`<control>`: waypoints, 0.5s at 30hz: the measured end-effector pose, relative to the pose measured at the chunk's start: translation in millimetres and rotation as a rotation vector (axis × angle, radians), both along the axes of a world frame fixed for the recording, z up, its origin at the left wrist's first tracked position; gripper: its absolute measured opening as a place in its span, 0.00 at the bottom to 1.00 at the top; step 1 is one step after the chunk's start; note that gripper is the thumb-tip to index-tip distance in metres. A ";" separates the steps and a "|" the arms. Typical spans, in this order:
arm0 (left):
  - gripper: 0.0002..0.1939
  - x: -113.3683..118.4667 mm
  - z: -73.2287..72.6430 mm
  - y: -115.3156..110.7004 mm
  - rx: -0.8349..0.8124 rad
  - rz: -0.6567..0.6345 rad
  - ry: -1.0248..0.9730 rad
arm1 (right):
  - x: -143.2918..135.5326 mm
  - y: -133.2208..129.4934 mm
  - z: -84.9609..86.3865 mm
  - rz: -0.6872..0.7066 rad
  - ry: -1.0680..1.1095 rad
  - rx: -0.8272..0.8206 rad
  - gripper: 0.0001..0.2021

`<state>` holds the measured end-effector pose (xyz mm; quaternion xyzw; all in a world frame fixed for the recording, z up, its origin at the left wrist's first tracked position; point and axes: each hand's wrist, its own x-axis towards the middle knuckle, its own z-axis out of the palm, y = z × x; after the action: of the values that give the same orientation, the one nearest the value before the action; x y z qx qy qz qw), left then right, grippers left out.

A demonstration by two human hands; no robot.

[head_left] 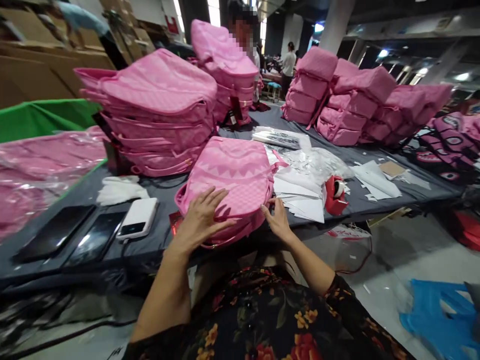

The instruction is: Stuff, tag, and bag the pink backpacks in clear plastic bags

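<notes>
A pink backpack [236, 170] with a zigzag tooth pattern lies at the table's front edge, in front of me. My left hand [202, 215] rests on its near left part, fingers spread and the palm over the surface. At the backpack's right side is my right hand [276, 217], its thumb and fingers pinched close together at the edge. What those fingers hold, if anything, is too small to make out. A red tag [175, 221] shows beside the backpack's left side.
Stacked pink backpacks [157, 100] stand behind on the left, more [348, 105] at the back right. Two dark phones [56, 232], a white power bank [138, 218] and white gloves [122, 190] lie left. Right are paper sheets [300, 195] and a red tape dispenser [335, 196].
</notes>
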<state>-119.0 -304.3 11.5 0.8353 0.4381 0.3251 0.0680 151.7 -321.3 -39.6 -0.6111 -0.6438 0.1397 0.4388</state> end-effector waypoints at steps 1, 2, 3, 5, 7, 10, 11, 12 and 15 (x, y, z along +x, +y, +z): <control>0.36 -5.5 -5.1 13.9 -0.008 -0.047 0.112 | -4.5 -6.2 4.5 0.027 0.018 0.013 0.17; 0.35 -12.8 -11.0 25.3 -0.030 -0.084 0.194 | -7.9 -10.7 9.1 0.062 0.024 0.030 0.15; 0.34 -21.6 -16.8 34.0 -0.062 -0.109 0.246 | -9.5 -13.6 13.5 0.103 0.017 0.047 0.14; 0.31 -41.3 -25.4 43.6 -0.107 -0.123 0.274 | -5.5 -14.1 21.3 0.180 -0.026 0.073 0.11; 0.26 -57.0 -25.4 44.6 -0.101 -0.045 0.242 | 10.8 -5.8 28.8 0.213 -0.099 0.090 0.09; 0.20 -57.7 -3.0 39.0 -0.086 0.307 0.180 | 56.1 25.6 45.9 0.110 -0.271 0.024 0.09; 0.19 -50.9 10.2 37.4 -0.077 0.435 0.165 | 74.3 40.4 53.7 0.030 -0.346 -0.054 0.11; 0.20 -41.5 25.3 36.6 -0.052 0.536 0.153 | 92.5 56.4 62.1 -0.062 -0.418 -0.153 0.13; 0.21 -7.6 69.6 40.0 0.087 0.624 0.120 | 140.1 105.7 84.0 -0.290 -0.535 -0.416 0.19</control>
<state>-126.6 -264.3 81.1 0.6804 0.6621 0.2990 -0.0965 291.7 -215.6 44.3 -0.7870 -0.6003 0.0392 0.1366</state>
